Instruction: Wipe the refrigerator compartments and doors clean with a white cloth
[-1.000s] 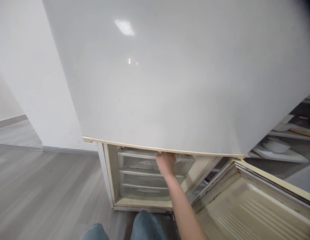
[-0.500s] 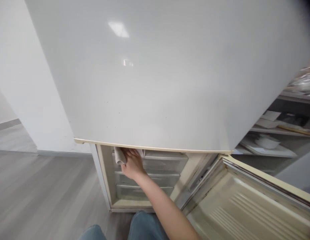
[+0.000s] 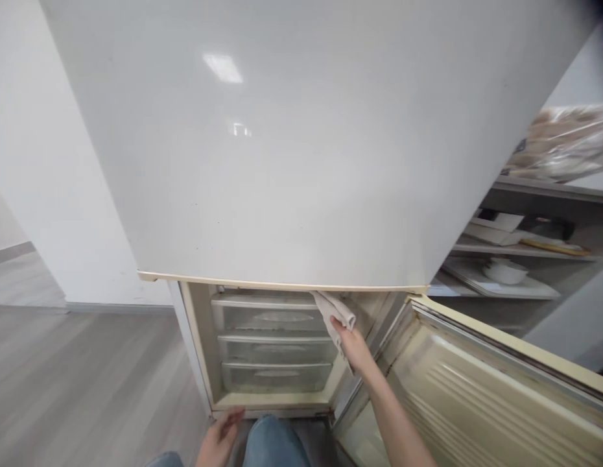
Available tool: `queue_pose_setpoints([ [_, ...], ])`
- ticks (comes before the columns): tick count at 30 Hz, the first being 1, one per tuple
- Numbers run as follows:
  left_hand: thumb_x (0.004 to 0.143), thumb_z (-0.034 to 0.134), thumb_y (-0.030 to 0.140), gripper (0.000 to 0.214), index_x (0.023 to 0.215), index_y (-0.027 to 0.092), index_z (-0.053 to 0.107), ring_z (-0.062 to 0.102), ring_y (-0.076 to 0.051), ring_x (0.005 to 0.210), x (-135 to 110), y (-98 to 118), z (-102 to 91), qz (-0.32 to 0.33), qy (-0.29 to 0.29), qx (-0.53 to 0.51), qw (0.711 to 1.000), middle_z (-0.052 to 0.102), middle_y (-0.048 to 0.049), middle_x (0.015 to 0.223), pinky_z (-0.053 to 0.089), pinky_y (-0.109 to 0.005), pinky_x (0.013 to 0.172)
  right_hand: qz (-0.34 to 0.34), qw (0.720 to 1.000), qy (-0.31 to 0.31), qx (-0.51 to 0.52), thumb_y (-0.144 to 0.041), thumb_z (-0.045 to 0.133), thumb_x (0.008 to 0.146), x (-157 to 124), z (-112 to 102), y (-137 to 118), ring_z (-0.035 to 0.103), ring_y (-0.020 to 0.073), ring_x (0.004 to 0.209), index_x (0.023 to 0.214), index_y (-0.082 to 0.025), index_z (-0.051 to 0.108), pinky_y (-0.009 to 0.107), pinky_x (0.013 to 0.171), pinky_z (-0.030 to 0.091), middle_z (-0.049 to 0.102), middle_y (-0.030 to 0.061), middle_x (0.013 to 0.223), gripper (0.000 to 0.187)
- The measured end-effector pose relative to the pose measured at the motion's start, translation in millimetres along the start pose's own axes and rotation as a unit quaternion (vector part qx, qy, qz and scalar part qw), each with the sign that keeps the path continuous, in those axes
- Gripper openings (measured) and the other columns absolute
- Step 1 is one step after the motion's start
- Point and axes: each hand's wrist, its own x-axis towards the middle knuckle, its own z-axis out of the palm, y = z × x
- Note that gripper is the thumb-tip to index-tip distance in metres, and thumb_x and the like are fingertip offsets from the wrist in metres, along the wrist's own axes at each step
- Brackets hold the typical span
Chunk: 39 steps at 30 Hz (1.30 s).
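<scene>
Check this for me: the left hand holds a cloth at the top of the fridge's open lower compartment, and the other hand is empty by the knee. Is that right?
Not quite: the head view shows the right hand holding the cloth, not the left. The left hand is the empty one, by the knee. The cloth is indeed at the top of the fridge's open lower compartment.

No legible text, labels or signs
</scene>
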Motion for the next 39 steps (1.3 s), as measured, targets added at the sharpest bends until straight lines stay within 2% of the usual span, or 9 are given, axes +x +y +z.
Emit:
queue_pose_setpoints([
  [3, 0.055, 0.074, 0.050, 0.049, 0.091, 0.017, 0.069, 0.065, -0.035, 0.108, 35.9, 59.5, 0.4, 0.007, -0.016, -0.296, 0.955, 0.075, -0.0175, 0.104, 0.043, -0.049, 0.104, 0.129, 0.974, 0.015, 0.187, -0.039, 0.075, 0.066, -14.8, -17.1, -8.0, 0.062, 0.0265, 0.112, 0.096, -0.019, 0.070, 0.040, 0.104, 0.045, 0.074, 0.0056, 0.098, 0.037],
  [7, 0.067, 0.069, 0.045, 0.050, 0.110, 0.020, 0.063, 0.065, -0.030, 0.107, 62.0, 130.9, 4.6, 0.033, -0.036, -0.373, 0.927, 0.069, -0.0148, 0.120, 0.044, -0.047, 0.101, 0.223, 0.925, -0.003, 0.308, -0.033, 0.074, 0.066, -33.0, -33.4, -13.7, 0.069, 0.0282, 0.097, 0.093, -0.016, 0.071, 0.040, 0.089, 0.054, 0.075, 0.0089, 0.089, 0.032],
  [10, 0.074, 0.064, 0.041, 0.044, 0.112, 0.018, 0.060, 0.064, -0.026, 0.110, 71.5, 158.0, 7.5, 0.045, -0.058, -0.425, 0.902, 0.068, -0.0151, 0.122, 0.044, -0.043, 0.099, 0.235, 0.918, -0.002, 0.318, -0.033, 0.071, 0.068, -47.8, -41.3, -16.5, 0.070, 0.0286, 0.094, 0.093, -0.015, 0.071, 0.041, 0.087, 0.055, 0.075, 0.0103, 0.088, 0.031],
  [14, 0.076, 0.064, 0.042, 0.031, 0.094, 0.017, 0.061, 0.063, -0.025, 0.110, 72.4, 174.6, 8.6, 0.055, -0.056, -0.465, 0.882, 0.067, -0.0148, 0.122, 0.045, -0.039, 0.096, 0.247, 0.909, 0.002, 0.336, -0.030, 0.072, 0.068, -66.2, -46.7, -17.0, 0.070, 0.0291, 0.094, 0.093, -0.016, 0.071, 0.041, 0.087, 0.055, 0.075, 0.0105, 0.091, 0.029],
  [23, 0.064, 0.074, 0.047, 0.039, 0.085, 0.018, 0.059, 0.068, -0.022, 0.093, 53.4, 179.8, 18.5, 0.029, -0.010, -0.472, 0.881, 0.072, -0.0123, 0.102, 0.048, -0.034, 0.084, 0.276, 0.891, 0.038, 0.358, -0.028, 0.077, 0.064, -90.1, -63.3, -21.0, 0.067, 0.0293, 0.102, 0.092, -0.016, 0.072, 0.041, 0.091, 0.054, 0.074, 0.0095, 0.099, 0.031],
  [30, 0.059, 0.074, 0.060, 0.051, 0.079, 0.016, 0.059, 0.070, -0.022, 0.084, 7.1, 162.7, 27.2, 0.014, 0.005, -0.455, 0.890, 0.074, -0.0109, 0.089, 0.050, -0.034, 0.080, 0.252, 0.905, 0.084, 0.333, -0.030, 0.078, 0.059, -90.9, -78.2, -38.7, 0.066, 0.0317, 0.104, 0.091, -0.019, 0.073, 0.043, 0.092, 0.055, 0.074, 0.0096, 0.101, 0.034],
  [34, 0.060, 0.071, 0.065, 0.053, 0.076, 0.017, 0.060, 0.068, -0.021, 0.084, -18.0, 150.1, 28.3, 0.008, 0.016, -0.425, 0.905, 0.073, -0.0074, 0.080, 0.050, -0.034, 0.082, 0.160, 0.935, 0.121, 0.291, -0.036, 0.076, 0.059, -77.0, -77.2, -59.9, 0.065, 0.0314, 0.105, 0.100, -0.019, 0.072, 0.043, 0.093, 0.054, 0.073, 0.0105, 0.101, 0.044],
  [37, 0.061, 0.070, 0.065, 0.050, 0.072, 0.018, 0.059, 0.067, -0.021, 0.082, -30.4, 136.7, 30.8, 0.002, 0.026, -0.419, 0.907, 0.070, -0.0032, 0.069, 0.051, -0.034, 0.084, 0.028, 0.960, 0.171, 0.220, -0.043, 0.075, 0.061, -63.4, -67.4, -72.4, 0.062, 0.0291, 0.110, 0.108, -0.018, 0.068, 0.041, 0.096, 0.051, 0.072, 0.0092, 0.105, 0.052],
  [39, 0.061, 0.071, 0.064, 0.049, 0.072, 0.018, 0.060, 0.068, -0.022, 0.079, -36.2, 127.2, 34.0, -0.003, 0.038, -0.420, 0.907, 0.070, -0.0024, 0.067, 0.051, -0.034, 0.082, -0.056, 0.980, 0.153, 0.116, -0.043, 0.075, 0.062, -53.0, -55.2, -77.3, 0.061, 0.0275, 0.109, 0.102, -0.018, 0.069, 0.037, 0.094, 0.050, 0.072, 0.0077, 0.099, 0.047],
])
